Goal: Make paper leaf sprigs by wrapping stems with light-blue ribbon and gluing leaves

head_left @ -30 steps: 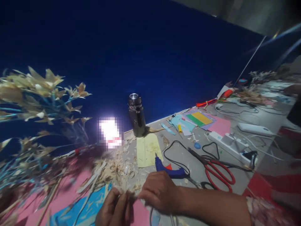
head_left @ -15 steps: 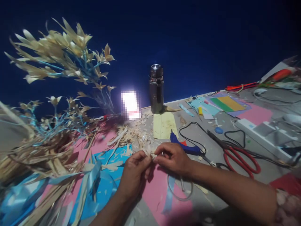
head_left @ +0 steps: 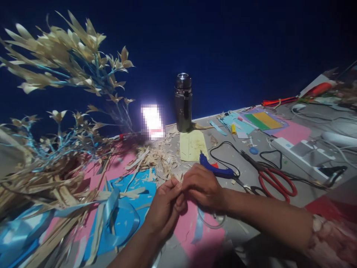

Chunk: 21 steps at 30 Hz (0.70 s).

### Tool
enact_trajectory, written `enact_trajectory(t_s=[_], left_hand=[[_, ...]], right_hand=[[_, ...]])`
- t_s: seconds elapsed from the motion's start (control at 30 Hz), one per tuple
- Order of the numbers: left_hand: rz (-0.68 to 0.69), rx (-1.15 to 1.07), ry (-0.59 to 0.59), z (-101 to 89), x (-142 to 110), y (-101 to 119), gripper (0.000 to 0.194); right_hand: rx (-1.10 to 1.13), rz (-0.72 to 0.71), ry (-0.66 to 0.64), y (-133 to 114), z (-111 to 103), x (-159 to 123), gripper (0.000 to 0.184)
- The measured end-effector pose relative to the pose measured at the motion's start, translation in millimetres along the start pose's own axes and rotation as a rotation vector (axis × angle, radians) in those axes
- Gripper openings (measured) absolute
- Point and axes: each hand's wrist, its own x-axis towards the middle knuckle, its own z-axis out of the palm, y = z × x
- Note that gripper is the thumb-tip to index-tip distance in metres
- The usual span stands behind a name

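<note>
My left hand (head_left: pixel 166 203) is closed in a pinch, its thumb and fingertips on a small pale husk piece (head_left: pixel 180 178) that pokes up between the hands. My right hand (head_left: pixel 205 186) meets it there, fingers curled and pressed against the same piece; most of it is hidden. Just behind the right hand lies a blue glue gun (head_left: pixel 216 169). Loose husk scraps (head_left: pixel 160 160) are heaped beyond my fingertips. Under the hands spread a pink sheet (head_left: pixel 192 236) and a blue sheet (head_left: pixel 125 214).
Branches of husk flowers (head_left: pixel 69 56) rise at the left above dried husk strips (head_left: pixel 67 193) and blue ribbon (head_left: pixel 131 223). A metal flask (head_left: pixel 183 106) stands at the back by a yellow pad (head_left: pixel 192 147). Red-handled scissors (head_left: pixel 275 182), cords and a power strip (head_left: pixel 298 158) lie right.
My right hand has turned and closed in against my left fingertips, where fingers were slightly more apart before. The view has shifted a little, so the table things sit somewhat further left.
</note>
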Motion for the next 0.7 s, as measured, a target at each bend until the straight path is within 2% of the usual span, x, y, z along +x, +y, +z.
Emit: enact_trajectory(t_s=[0.27, 0.5, 0.7], left_hand=[[-0.045, -0.102, -0.054, 0.5, 1.4, -1.2, 0.035], [-0.041, -0.12, -0.046, 2.0, -0.9, 0.1, 0.036], [-0.083, -0.152, -0.072, 2.9, -1.2, -0.6, 0.039]], right_hand=[[-0.055, -0.107, -0.008, -3.8, -8.0, 3.3, 0.01], [-0.059, -0.154, 0.018, -6.9, -6.8, 2.2, 0.015], [-0.026, -0.174, -0.103, -11.8, -7.8, 2.9, 0.012]])
